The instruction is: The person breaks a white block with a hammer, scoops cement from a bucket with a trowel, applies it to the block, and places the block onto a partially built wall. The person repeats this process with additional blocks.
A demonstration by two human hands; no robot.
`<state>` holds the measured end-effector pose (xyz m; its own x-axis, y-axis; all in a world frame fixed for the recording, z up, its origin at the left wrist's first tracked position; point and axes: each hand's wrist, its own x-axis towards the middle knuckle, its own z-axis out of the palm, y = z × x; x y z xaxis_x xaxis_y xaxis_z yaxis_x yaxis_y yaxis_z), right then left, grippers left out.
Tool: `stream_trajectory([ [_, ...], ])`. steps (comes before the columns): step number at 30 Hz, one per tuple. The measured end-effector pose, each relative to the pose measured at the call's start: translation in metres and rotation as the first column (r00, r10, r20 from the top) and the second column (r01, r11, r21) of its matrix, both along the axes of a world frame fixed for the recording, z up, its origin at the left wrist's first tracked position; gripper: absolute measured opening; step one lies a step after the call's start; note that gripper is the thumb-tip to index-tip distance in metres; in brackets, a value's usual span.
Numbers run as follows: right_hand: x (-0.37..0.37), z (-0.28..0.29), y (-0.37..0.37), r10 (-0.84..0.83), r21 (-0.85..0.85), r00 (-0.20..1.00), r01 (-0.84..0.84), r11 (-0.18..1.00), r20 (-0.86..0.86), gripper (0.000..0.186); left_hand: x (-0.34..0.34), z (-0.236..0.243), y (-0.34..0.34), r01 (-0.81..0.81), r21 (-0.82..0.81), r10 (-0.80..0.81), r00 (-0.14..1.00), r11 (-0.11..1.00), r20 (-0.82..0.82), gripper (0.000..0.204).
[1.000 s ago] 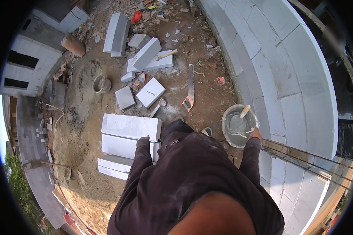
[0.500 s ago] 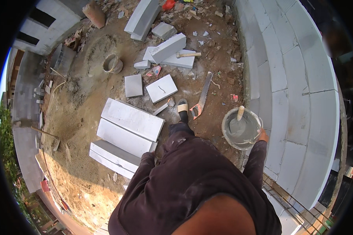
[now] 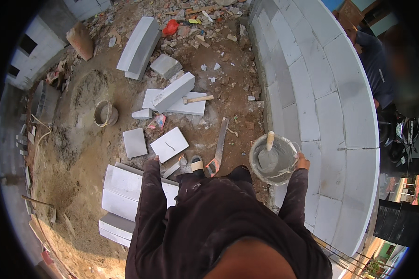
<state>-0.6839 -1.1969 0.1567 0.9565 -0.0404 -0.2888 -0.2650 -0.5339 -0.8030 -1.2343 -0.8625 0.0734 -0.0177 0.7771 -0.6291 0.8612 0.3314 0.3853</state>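
Observation:
My right hand (image 3: 301, 161) grips the rim and handle side of a grey bucket (image 3: 260, 166) of wet mortar, in which a wooden-handled tool (image 3: 270, 140) stands. My left hand (image 3: 152, 162) hangs empty, loosely open, above white blocks (image 3: 121, 190). Ahead of my left hand lie two smaller blocks (image 3: 168, 144) and a metal hand tool (image 3: 173, 168) beside my sandalled foot (image 3: 197, 165). A hand saw (image 3: 221, 139) with an orange handle lies between my feet and the bucket. A wooden-handled hammer (image 3: 200, 98) rests on blocks farther forward.
A block wall (image 3: 333, 107) runs along my right, with a person (image 3: 372, 65) and a motorbike (image 3: 402, 139) beyond it. Another bucket (image 3: 106, 111), a large sack (image 3: 79, 39), rubble (image 3: 205, 23) and a long-handled tool (image 3: 35, 201) lie around the dirt ground.
The view has swung, showing more beyond the right wall, where a person now appears. My feet have shifted, and my right hand has carried the bucket along, still gripped.

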Motion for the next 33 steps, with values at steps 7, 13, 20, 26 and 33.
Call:
stream_trajectory([
  [7,0.045,0.067,0.126,0.163,0.176,0.985,-0.152,0.973,-0.050,0.027,0.006,-0.066,-0.012,0.176,-0.264,-0.255,0.917,0.948,-0.306,0.066],
  [13,0.110,0.083,0.254,0.331,0.348,0.943,-0.296,0.890,-0.043,0.026,0.065,-0.095,-0.050,0.020,-0.345,-0.151,0.922,0.938,-0.357,0.058],
  [20,0.193,0.089,0.385,0.566,0.363,0.824,-0.521,0.773,-0.024,0.031,0.227,-0.095,-0.038,0.381,-0.321,-0.470,0.839,0.867,-0.273,0.057],
  [26,0.254,0.092,0.489,0.654,0.403,0.756,-0.594,0.696,-0.015,0.029,0.333,-0.064,0.006,0.000,-0.363,-0.097,0.963,0.932,-0.251,0.055],
  [33,0.295,0.065,0.622,0.739,0.431,0.671,-0.650,0.626,-0.062,0.026,0.359,-0.100,0.078,-0.110,-0.351,0.013,0.963,0.930,-0.267,0.057],
])
